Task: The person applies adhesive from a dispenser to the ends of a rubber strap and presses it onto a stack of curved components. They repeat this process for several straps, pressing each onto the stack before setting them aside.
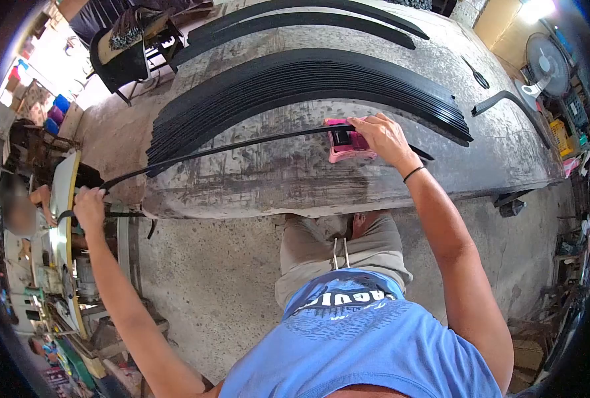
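A long thin black strip (242,142) stretches between my two hands across the near side of the table. My left hand (89,207) is closed around it past the table's left end, and a short tail curls beyond the fist. My right hand (386,138) pinches the strip at a pink block-like holder (341,155) with a dark middle, which rests on the table. The strip passes over this holder, and its other end (421,152) shows right of my wrist. My fingers partly cover the holder's right side.
Behind the holder lies a curved stack of black strips (295,76). More strips (301,20) lie farther back on the worn table (242,192). Scissors (477,74), a bent strip (514,99) and a fan (547,60) are at the right. Another person (42,199) is at far left.
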{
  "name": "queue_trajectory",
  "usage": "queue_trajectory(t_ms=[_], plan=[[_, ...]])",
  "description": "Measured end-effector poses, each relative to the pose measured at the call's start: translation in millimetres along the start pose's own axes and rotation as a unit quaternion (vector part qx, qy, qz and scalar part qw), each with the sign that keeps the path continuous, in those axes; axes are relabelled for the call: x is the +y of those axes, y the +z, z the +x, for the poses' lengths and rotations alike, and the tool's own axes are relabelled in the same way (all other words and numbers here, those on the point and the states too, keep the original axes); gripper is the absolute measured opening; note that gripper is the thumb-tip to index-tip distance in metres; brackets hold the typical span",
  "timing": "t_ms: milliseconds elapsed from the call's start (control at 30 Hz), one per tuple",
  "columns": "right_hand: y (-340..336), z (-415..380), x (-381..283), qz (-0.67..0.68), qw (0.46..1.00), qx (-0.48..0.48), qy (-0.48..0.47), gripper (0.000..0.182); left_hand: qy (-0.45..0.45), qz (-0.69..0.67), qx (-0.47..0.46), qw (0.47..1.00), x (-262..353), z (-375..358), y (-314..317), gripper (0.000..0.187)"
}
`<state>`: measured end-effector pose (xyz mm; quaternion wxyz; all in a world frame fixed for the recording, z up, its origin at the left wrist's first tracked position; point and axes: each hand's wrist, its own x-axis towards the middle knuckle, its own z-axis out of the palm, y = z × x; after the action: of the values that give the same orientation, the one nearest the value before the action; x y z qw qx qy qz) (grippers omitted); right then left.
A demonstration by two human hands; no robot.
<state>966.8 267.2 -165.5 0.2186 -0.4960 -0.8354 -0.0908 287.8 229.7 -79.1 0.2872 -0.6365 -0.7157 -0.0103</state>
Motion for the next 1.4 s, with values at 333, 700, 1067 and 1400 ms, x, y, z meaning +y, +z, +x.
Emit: queue_trajectory(t_ms=[333,700,1067,1400], plan=[[-8,24,10,-0.016,0.997,-0.061,-0.04,0.017,-0.205,0.1,-0.083,0.97,-146,-66,7,0.025],[-12,95,-31,0.0,0.968,-0.248,-0.048,0.013,-0.18,0.128,0.007,0.975,-260,-110,-16,0.034],[3,108,-43,0.038,0.97,-0.225,-0.09,0.015,-0.208,0.203,-0.066,0.954,-342,-116,-44,0.037],[3,113,-58,0.072,0.967,-0.234,-0.076,0.015,-0.199,0.221,-0.04,0.954,-400,-116,-63,0.035]])
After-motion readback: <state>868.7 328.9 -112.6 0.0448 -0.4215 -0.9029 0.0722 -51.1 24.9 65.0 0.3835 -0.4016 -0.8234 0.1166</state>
